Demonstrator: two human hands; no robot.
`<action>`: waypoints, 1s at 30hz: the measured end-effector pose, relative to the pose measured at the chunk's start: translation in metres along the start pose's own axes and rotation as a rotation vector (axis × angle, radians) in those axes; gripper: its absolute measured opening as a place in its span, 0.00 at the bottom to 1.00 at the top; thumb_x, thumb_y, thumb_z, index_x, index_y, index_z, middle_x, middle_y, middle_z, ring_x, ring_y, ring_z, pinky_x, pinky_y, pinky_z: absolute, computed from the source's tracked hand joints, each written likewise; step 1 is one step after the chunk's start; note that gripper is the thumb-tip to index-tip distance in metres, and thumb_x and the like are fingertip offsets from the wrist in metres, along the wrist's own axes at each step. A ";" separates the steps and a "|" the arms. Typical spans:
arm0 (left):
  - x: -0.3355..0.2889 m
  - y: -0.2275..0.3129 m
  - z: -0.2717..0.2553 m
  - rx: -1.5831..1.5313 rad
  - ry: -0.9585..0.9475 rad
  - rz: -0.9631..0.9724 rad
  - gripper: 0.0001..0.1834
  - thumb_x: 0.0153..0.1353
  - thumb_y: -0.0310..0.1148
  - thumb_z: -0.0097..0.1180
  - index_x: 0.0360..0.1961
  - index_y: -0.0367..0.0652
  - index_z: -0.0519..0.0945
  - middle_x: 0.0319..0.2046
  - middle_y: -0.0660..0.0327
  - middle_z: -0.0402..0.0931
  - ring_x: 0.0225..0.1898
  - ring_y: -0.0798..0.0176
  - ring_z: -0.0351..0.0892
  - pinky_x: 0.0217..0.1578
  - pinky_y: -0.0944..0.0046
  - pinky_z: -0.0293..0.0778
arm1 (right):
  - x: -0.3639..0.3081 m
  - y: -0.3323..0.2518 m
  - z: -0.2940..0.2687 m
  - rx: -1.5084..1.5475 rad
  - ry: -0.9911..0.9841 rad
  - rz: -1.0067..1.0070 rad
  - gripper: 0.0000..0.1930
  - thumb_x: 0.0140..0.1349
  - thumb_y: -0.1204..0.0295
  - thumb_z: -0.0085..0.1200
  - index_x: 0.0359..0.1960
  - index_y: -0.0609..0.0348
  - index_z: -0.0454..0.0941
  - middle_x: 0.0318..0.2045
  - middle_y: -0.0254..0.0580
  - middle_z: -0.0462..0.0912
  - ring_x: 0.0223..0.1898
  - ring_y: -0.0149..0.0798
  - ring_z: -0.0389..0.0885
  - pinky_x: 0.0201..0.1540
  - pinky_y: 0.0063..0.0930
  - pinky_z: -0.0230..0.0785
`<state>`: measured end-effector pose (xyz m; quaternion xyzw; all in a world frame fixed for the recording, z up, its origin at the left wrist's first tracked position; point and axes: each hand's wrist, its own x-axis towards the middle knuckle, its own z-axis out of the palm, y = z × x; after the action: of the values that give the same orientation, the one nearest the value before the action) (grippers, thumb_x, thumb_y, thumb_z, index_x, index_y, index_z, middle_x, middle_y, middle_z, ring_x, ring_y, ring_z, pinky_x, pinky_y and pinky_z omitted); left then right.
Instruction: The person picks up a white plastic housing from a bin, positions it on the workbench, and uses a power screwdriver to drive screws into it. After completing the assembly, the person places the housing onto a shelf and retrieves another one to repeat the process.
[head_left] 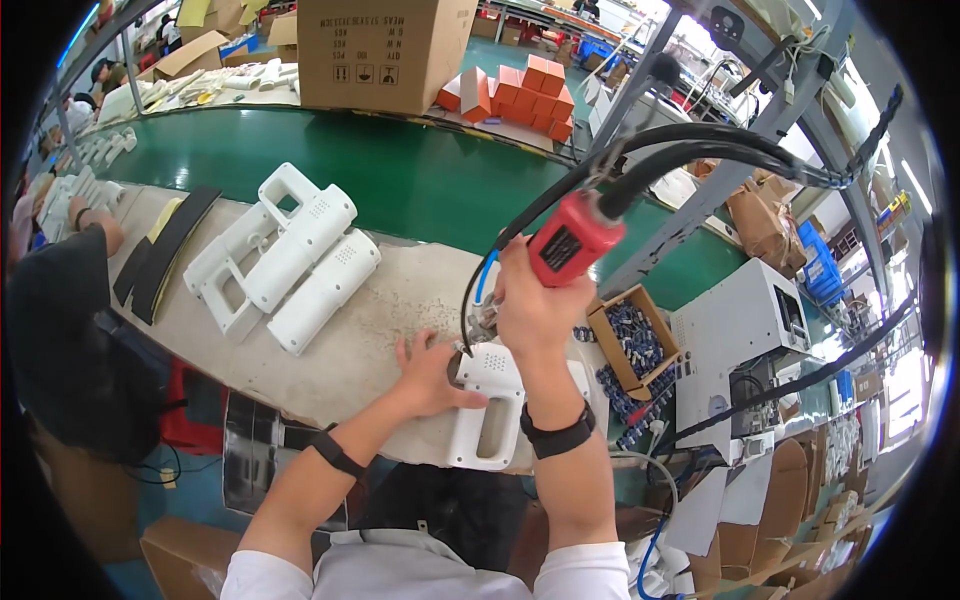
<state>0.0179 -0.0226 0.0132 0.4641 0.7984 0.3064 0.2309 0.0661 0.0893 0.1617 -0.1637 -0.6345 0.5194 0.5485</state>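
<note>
My right hand is wrapped around a red power screwdriver, which hangs from a thick black cable with its lower end pointing down at the bench. Beneath it lies a white plastic appliance housing with a loop handle and small round vent holes. My left hand grips the left end of this housing, thumb along the handle side and fingers spread on the far side. The screwdriver's tip is close to my left fingers; whether it touches the housing I cannot tell. Further left, similar white housings lie side by side.
Dark curved strips lie on the bench's left. A carton of small blue parts stands right of my right hand, beside a white machine. A green conveyor belt runs behind, with a large carton beyond. A co-worker's hand is at far left.
</note>
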 end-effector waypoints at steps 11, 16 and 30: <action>0.010 0.010 0.011 -0.128 0.178 -0.033 0.54 0.34 0.62 0.70 0.63 0.47 0.67 0.54 0.52 0.71 0.65 0.52 0.55 0.63 0.34 0.30 | -0.006 -0.046 -0.012 0.030 0.008 -0.073 0.06 0.61 0.75 0.56 0.31 0.65 0.73 0.13 0.32 0.73 0.13 0.24 0.69 0.17 0.19 0.61; 0.005 0.004 0.017 -0.001 0.107 -0.019 0.65 0.30 0.63 0.71 0.70 0.48 0.54 0.61 0.51 0.64 0.66 0.50 0.51 0.64 0.32 0.27 | -0.012 -0.050 -0.013 0.037 -0.051 -0.109 0.03 0.60 0.79 0.52 0.30 0.65 0.74 0.14 0.34 0.73 0.12 0.25 0.69 0.16 0.19 0.60; 0.016 -0.010 0.026 -0.108 0.165 0.117 0.60 0.29 0.62 0.72 0.65 0.47 0.63 0.57 0.53 0.68 0.66 0.50 0.52 0.64 0.34 0.28 | -0.028 -0.013 -0.004 -0.040 -0.040 -0.043 0.04 0.60 0.78 0.55 0.29 0.65 0.74 0.16 0.33 0.75 0.15 0.24 0.71 0.17 0.19 0.61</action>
<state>0.0217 -0.0049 -0.0132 0.4699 0.7685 0.3992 0.1710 0.0839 0.0645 0.1573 -0.1508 -0.6590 0.4978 0.5433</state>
